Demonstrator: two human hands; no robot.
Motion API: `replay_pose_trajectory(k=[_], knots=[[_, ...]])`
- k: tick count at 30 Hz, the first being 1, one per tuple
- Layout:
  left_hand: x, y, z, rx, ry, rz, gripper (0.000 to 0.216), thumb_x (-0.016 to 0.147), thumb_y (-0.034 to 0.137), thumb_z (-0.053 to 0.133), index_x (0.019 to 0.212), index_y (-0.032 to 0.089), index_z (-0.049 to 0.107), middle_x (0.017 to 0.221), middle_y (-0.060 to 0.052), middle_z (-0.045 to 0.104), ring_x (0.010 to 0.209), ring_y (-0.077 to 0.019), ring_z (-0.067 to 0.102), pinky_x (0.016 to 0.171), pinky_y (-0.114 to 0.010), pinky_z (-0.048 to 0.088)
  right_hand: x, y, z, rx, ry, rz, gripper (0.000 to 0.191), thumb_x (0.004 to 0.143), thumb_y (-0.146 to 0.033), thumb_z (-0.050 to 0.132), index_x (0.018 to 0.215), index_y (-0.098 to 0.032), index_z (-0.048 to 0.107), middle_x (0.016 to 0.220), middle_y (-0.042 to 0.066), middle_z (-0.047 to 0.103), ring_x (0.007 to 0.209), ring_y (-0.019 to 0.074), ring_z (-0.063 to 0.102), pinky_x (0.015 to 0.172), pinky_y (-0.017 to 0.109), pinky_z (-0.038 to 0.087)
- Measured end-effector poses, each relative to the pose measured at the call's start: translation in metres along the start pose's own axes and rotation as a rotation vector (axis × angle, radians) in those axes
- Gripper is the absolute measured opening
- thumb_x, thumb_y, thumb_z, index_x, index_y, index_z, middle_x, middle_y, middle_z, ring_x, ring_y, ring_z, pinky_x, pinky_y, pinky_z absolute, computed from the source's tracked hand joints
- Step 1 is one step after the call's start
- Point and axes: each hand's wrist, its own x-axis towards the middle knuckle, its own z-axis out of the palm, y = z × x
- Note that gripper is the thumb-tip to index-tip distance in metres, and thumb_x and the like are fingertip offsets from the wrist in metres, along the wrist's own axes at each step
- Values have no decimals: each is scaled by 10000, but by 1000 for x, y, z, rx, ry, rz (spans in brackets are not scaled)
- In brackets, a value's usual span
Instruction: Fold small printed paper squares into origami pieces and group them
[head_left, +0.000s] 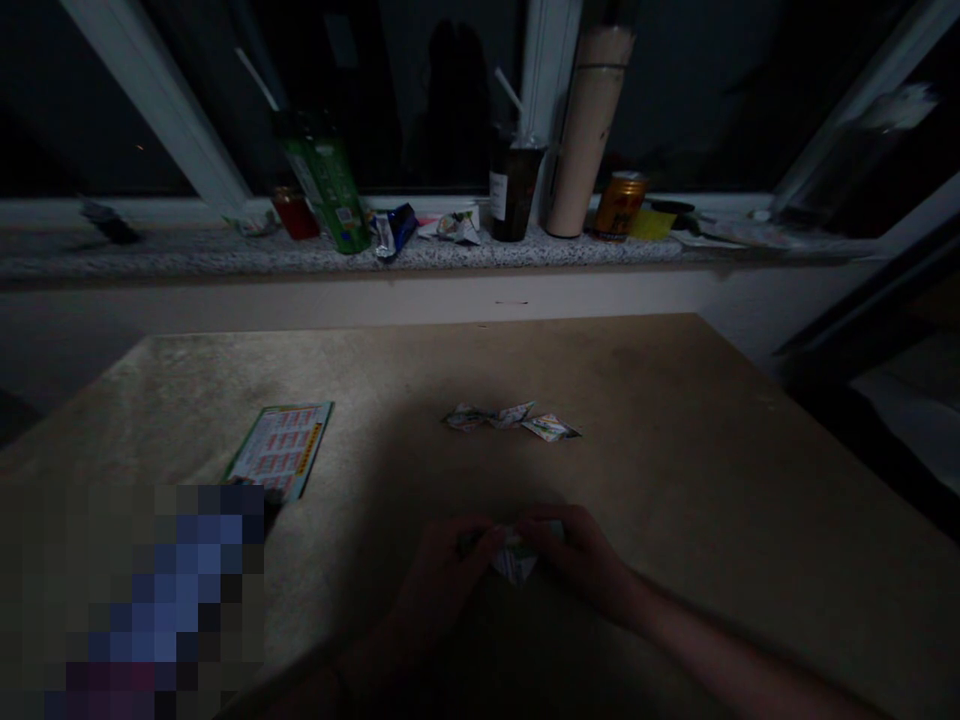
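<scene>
Both hands meet low on a dim beige table (675,420), pinching a small folded piece of printed paper (514,562) between them. My left hand (442,580) grips its left side with fingers closed. My right hand (577,560) holds the right side the same way. Further out on the table lie three small folded paper shapes (511,419) in a row. A printed green-edged sheet (281,448) lies flat to the left.
A stone window ledge (187,255) at the back carries a green carton (326,185), a red jar (295,213), a dark cup with a straw (514,185), a tall beige flask (586,130), an orange can (619,205) and wrappers. A blurred patch covers the lower left.
</scene>
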Motion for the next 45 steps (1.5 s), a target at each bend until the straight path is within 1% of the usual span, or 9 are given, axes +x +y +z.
replay_pose_trajectory(k=[3,6,13,17,24,33,39,42,45], knots=[[-1,-4,0,5,71,-26,323,778,447,555,801,170,719,780,-20,702,770,-218,613,682,-253,445,1,0,0,59,18,38,445,855,-521,441,629,-163,576,554,-21,492,526,112,437,503,216,350],[-3,-3,0,-32,66,-5,339,783,462,534,775,182,724,752,-11,704,739,-213,613,669,-246,449,1,2,0,71,22,75,484,863,-551,400,588,-169,512,528,-34,426,489,99,376,455,212,300],[-3,-3,1,-35,127,-72,403,841,462,448,932,166,706,917,-31,698,895,-240,592,799,-286,433,1,5,1,7,57,70,498,884,-555,358,599,-173,503,522,-27,449,480,100,396,453,216,302],[-4,-4,1,-35,82,-82,429,870,453,407,954,147,695,929,-48,691,904,-242,590,825,-303,419,1,6,2,48,88,102,509,862,-583,383,581,-174,498,511,-35,420,456,93,352,433,221,276],[-2,1,-1,-67,72,-59,433,842,482,429,866,146,701,822,-22,695,818,-227,603,762,-272,430,-1,9,3,101,126,154,537,872,-571,375,549,-164,513,482,-25,439,434,88,357,417,220,251],[-5,-5,1,34,177,-116,443,829,504,381,793,170,671,774,-33,672,775,-217,584,713,-270,434,0,8,2,78,179,151,537,830,-607,408,534,-167,490,464,-29,408,424,87,337,399,218,235],[-2,0,-1,8,129,-63,461,855,476,351,664,161,629,635,-9,610,637,-182,551,602,-245,409,2,3,2,70,244,114,498,808,-582,460,534,-167,485,478,-40,357,436,84,292,396,222,216],[-1,-1,0,-16,118,-84,442,831,496,402,656,161,632,626,0,606,645,-185,552,592,-238,408,1,4,1,53,252,68,478,825,-549,458,535,-169,474,489,-38,365,451,88,312,414,222,247],[-2,-2,0,-53,188,-153,440,792,527,434,724,159,663,734,-16,647,750,-217,570,659,-254,428,0,8,1,56,245,45,459,845,-513,452,550,-163,486,512,-31,388,476,92,340,446,219,285]])
